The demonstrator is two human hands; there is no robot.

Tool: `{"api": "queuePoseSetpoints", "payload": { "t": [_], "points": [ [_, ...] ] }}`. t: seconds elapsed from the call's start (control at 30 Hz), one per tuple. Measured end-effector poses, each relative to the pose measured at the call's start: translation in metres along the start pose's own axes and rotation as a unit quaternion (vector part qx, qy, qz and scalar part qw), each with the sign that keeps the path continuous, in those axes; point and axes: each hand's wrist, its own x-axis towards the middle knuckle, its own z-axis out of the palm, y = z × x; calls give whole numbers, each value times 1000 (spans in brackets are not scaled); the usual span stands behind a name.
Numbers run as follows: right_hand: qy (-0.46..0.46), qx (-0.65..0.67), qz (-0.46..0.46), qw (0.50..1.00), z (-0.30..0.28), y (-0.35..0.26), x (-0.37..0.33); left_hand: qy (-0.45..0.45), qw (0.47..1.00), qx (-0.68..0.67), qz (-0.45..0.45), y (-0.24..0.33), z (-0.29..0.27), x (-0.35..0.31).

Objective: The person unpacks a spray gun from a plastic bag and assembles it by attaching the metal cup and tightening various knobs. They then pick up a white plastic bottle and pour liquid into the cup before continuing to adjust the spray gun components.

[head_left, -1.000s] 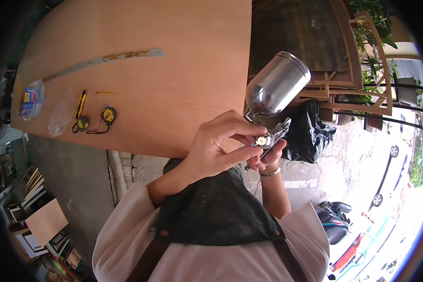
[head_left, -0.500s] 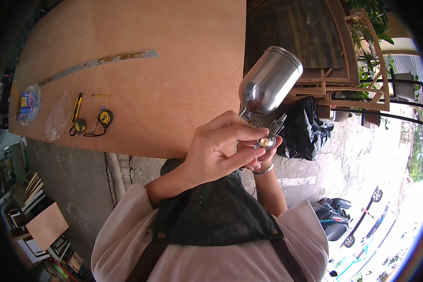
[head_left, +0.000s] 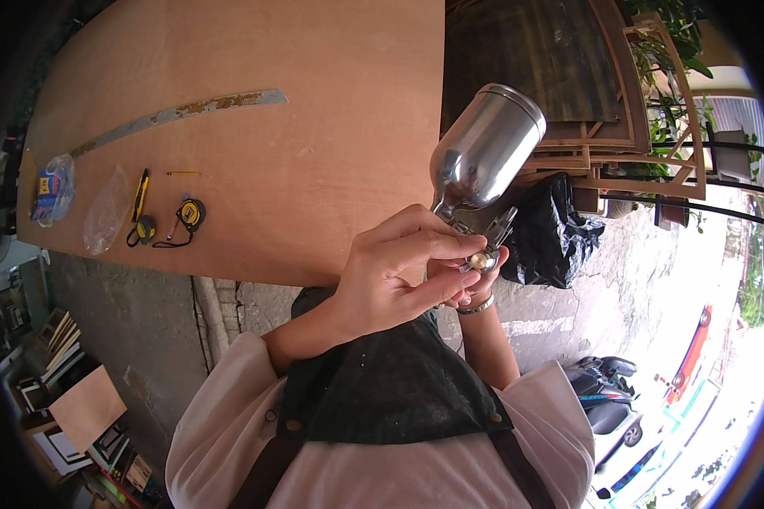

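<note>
A spray gun with a shiny metal cup [head_left: 488, 144] is held up in front of me, past the right edge of the wooden board. The cup tilts up and to the right. My right hand [head_left: 491, 270], with a metal watch on its wrist, grips the gun body from below and behind; most of its fingers are hidden. The thumb and index finger of my left hand [head_left: 390, 265] pinch the rim of the gun's front end, around the round brass-coloured nozzle [head_left: 480, 261].
On the wooden board [head_left: 331, 127] lie a worn metal ruler [head_left: 187, 110], a yellow utility knife [head_left: 140, 195], a pencil [head_left: 183, 174], tape measures [head_left: 190, 214] and clear plastic bags [head_left: 104, 216]. Right of it are a black plastic bag [head_left: 552, 233] and wooden frames [head_left: 620, 161].
My left thumb and index finger have shifted slightly at the nozzle, while the gun stays nearly still. In the background at right, a red vehicle has come into view.
</note>
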Motion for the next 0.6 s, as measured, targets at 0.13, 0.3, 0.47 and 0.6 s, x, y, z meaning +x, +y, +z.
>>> {"api": "queuePoseSetpoints", "payload": {
  "t": [0.13, 0.3, 0.47, 0.6],
  "points": [
    [7, -1, -7, 1000, -2, 1, -2, -1, 1000, 3, -7, 2, 0, -1],
    [25, -1, -20, 999, 1, 2, -2, -3, 1000, 0, -11, 1, 1, -2],
    [29, -74, -52, 995, 3, 0, 5, -9, 1000, 2, 0, 1, 1, 0],
    [89, -75, -41, 992, 14, -1, 8, -4, 1000, -14, -17, 1, 1, -3]
  ]
}}
